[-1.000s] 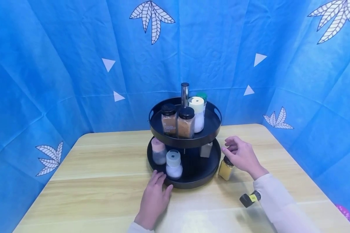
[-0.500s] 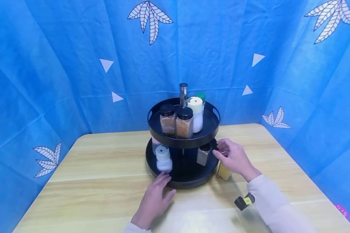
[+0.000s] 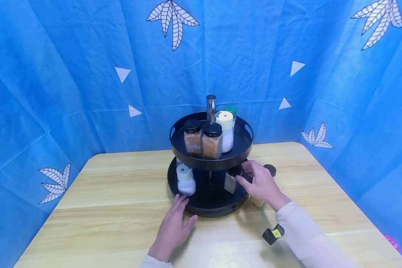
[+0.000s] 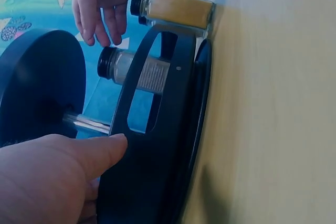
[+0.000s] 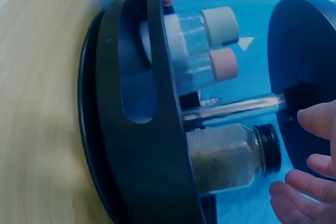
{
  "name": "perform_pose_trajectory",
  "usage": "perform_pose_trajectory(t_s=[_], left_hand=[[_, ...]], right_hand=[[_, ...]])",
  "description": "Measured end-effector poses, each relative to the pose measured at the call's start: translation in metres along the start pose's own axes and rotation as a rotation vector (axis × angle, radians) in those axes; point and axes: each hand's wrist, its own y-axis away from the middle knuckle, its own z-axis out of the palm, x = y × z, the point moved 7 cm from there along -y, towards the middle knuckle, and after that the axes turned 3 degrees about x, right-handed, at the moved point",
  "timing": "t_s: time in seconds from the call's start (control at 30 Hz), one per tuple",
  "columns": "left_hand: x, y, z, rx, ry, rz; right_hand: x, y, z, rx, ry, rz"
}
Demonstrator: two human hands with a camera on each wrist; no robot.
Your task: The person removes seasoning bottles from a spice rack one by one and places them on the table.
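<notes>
A black two-tier turntable rack point(image 3: 212, 210) stands on the table. My left hand point(image 3: 172, 227) touches the front left rim of its lower tray, fingers mostly straight; the thumb lies along that rim in the left wrist view. On the lower tray's right is a glass spice jar point(image 3: 231, 182) with a black lid and greyish-brown contents. My right hand point(image 3: 262, 186) is beside that jar, its loosely bent fingers spread around the lid point(image 5: 269, 148) and apart from it in the right wrist view. A white-capped shaker point(image 3: 186, 182) stands at the lower tray's left, mostly hiding a pink-capped shaker point(image 5: 224, 64).
The upper tray point(image 3: 244, 149) bears two black-lidded brown spice jars point(image 3: 212, 143), a white-capped shaker point(image 3: 227, 134) and a green-capped bottle point(image 3: 232, 111). A yellow spice jar point(image 4: 178, 9) stands on the table, right of the rack. Another black lid point(image 3: 270, 170) shows behind my right hand.
The lower tray has turned: the white-capped shaker went left and back, the greyish-brown jar came forward. My right hand has moved left to that jar. The upper tray's things stayed put.
</notes>
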Motion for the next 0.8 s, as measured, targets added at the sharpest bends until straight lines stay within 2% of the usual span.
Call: perform_pose_trajectory(t_s=[0.27,0.5,0.8], left_hand=[[-0.005,-0.001,0.000,0.006,-0.001,-0.006],[-0.006,0.000,-0.002,0.020,0.014,-0.006],[-0.003,-0.001,-0.001,0.012,0.019,-0.008]], right_hand=[[-0.001,-0.001,0.015,-0.024,0.091,0.005],[-0.005,-0.005,0.023,-0.033,0.132,-0.043],[-0.004,-0.010,0.031,-0.099,0.263,-0.008]])
